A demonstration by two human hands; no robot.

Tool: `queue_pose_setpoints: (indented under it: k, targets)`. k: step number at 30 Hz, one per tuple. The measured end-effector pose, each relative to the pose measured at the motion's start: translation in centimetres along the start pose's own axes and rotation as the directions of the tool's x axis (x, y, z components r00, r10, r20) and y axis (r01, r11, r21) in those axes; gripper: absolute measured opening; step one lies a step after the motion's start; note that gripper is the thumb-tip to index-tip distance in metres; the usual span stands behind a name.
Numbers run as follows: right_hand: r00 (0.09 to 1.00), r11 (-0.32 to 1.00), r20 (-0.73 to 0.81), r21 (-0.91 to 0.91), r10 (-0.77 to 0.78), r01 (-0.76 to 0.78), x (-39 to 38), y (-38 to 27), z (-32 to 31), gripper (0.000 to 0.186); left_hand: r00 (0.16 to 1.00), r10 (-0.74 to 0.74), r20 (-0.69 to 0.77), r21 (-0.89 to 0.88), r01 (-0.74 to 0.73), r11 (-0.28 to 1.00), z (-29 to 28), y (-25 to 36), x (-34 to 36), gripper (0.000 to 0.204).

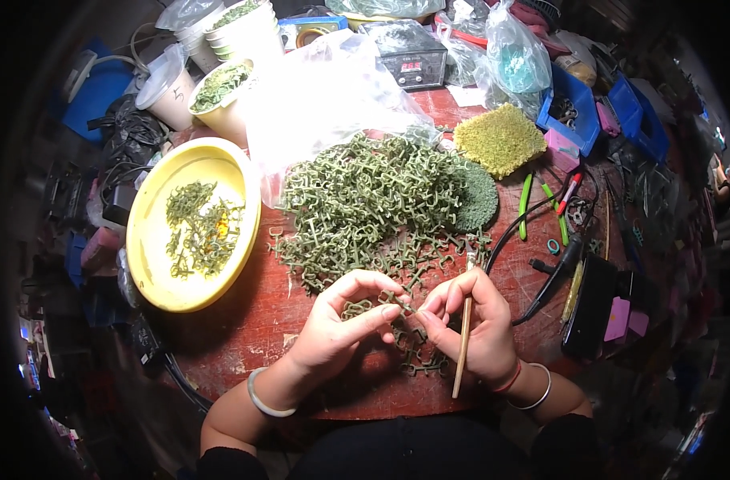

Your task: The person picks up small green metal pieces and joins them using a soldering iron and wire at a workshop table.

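My left hand [333, 328] pinches a small green branched piece [394, 299] between thumb and fingers, and more green pieces show inside its curled fingers. Close beside it, my right hand [486, 332] holds a slim brush [463, 352], wooden handle pointing toward me and tip upward past the fingers. Its thumb and forefinger meet at the end of the green piece; whether they grip it I cannot tell. Beyond both hands rises a big heap of similar green pieces [365, 200]. A few loose ones [422, 354] lie on the table below my hands.
On the red table [253, 352], a yellow basin [153, 280] with green pieces stands left. Behind the heap are a white plastic bag [325, 96], a display box [413, 64] and tubs [221, 120]. A yellow sponge-like pad [501, 140], cables and blue bins [569, 112] are right.
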State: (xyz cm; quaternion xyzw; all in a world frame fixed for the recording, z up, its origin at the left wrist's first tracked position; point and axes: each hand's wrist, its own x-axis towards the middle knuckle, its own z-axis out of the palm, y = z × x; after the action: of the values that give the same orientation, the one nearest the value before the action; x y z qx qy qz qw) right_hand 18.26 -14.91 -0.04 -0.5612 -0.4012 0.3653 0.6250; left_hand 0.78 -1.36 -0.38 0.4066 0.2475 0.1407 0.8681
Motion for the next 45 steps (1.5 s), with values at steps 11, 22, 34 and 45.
queue_pose_setpoints:
  k: [11,22,34,45]
  targets:
    - [0.975,0.94,0.056,-0.258,-0.217,0.224,0.1,-0.4,0.1,0.035,0.998,0.052,0.019,-0.008,-0.052,0.999,0.0,-0.2,-0.1,0.02]
    - [0.928,0.854,0.173,-0.364,-0.33,0.371,-0.2,-0.1,0.0,0.034,0.981,0.186,0.048,0.179,-0.191,0.965,0.2,-0.5,-0.2,0.019]
    - [0.983,0.993,0.14,0.006,-0.12,0.12,-0.9,-2.0,-1.3,0.029,0.981,0.191,0.021,0.114,-0.192,0.975,0.2,-0.4,-0.2,0.019]
    - [0.917,0.908,0.181,-0.162,-0.357,0.385,0.0,-3.2,-0.6,0.025,0.956,0.267,0.12,0.11,-0.28,0.954,-0.5,-0.9,0.0,0.019]
